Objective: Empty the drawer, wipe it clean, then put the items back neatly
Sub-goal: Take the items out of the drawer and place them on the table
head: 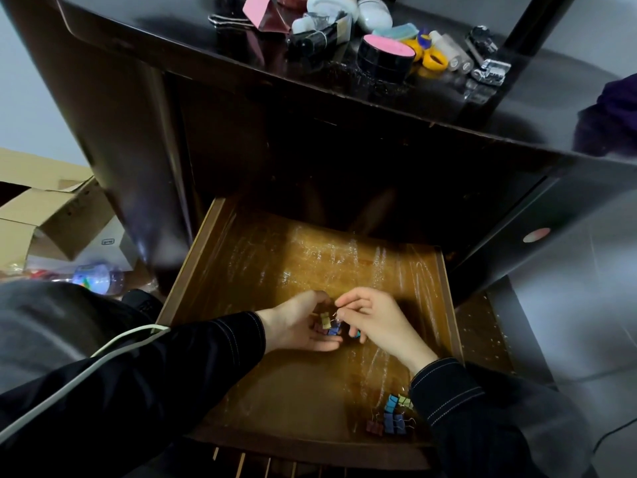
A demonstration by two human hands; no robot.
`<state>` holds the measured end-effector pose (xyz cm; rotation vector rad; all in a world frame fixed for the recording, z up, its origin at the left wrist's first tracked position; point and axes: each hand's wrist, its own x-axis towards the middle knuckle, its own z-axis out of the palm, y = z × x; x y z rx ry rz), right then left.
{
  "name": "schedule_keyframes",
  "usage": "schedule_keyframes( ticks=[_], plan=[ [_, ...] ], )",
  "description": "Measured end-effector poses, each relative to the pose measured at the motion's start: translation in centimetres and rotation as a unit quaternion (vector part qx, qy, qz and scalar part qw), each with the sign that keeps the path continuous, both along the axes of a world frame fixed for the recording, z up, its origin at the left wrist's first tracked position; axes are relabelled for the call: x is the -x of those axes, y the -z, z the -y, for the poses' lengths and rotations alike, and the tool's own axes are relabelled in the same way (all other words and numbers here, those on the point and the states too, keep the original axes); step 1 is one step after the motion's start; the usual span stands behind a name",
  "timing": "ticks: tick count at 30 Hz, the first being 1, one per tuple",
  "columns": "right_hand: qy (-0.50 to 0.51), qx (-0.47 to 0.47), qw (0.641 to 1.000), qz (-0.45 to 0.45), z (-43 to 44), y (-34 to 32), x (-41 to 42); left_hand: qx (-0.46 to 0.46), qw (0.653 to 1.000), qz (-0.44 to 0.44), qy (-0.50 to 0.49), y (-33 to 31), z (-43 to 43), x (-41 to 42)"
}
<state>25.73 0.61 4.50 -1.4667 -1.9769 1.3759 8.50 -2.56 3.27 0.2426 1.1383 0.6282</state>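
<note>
Left grip [300,327]: cupped, holding small binder clips [329,324].
Right grip [377,322]: pinching one clip's wire handle.
Drawer [310,263]: open; clip pile [393,417] near right corner.

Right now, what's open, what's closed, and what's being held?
drawer: pulled open, almost emptied.
left hand: cupped, holding small binder clips.
right hand: pinching one of them.
loose binder clips: piled in drawer's near right corner.
cardboard box: flaps open.
pink-lidded tin: lid on.
</note>
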Motion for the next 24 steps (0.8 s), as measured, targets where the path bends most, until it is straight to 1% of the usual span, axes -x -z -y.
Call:
schedule_keyframes(
  ticks=[2,4,5,6,8,10,13,15,17,19,20,22,24],
  plan=[
    [0.038,-0.049,0.997,0.041,-0.2,0.4,-0.3,0.003,1.0,0.001,-0.008,0.0,0.0,0.1],
    [0.058,-0.116,0.979,0.16,-0.6,0.9,-0.9,0.0,1.0,-0.015,-0.004,0.0,-0.1,0.3],
    [0.045,-0.127,0.965,0.224,-0.7,1.1,-1.2,-0.002,1.0,-0.02,-0.001,0.0,-0.1,0.4],
    [0.025,-0.116,0.956,0.267,-0.8,1.4,-1.5,-0.003,1.0,-0.02,0.001,0.1,-0.1,0.5],
    [0.0,-0.081,0.954,0.288,-0.7,1.9,-1.7,-0.001,1.0,-0.022,0.004,0.2,-0.1,0.5],
    [0.001,-0.068,0.961,0.269,-0.6,2.1,-1.5,0.006,1.0,-0.027,0.005,0.2,-0.2,0.3],
    [0.01,-0.042,0.975,0.217,-0.5,1.6,-1.1,0.018,0.999,-0.035,-0.023,0.5,-0.3,0.2],
    [0.027,-0.014,0.988,0.154,-0.5,0.8,-0.9,0.016,0.998,-0.045,-0.038,0.7,-0.4,0.3],
    [0.023,0.019,0.997,0.064,-0.1,-0.2,-0.6,0.014,0.997,-0.054,-0.044,0.8,-0.4,0.4],
    [-0.006,0.068,0.998,-0.019,0.3,-1.1,-0.3,0.023,0.999,-0.029,-0.031,0.8,-0.3,0.3],
    [-0.025,0.084,0.995,-0.041,0.5,-1.4,0.0,0.027,0.999,-0.001,-0.018,0.7,-0.3,0.3],
    [-0.041,0.078,0.995,-0.045,0.8,-1.5,0.2,0.029,0.998,0.051,0.001,0.6,-0.1,0.1],
    [-0.005,0.043,0.999,-0.025,0.6,-1.4,-0.1,0.008,0.999,0.041,0.034,0.8,0.0,0.0]
  ],
)
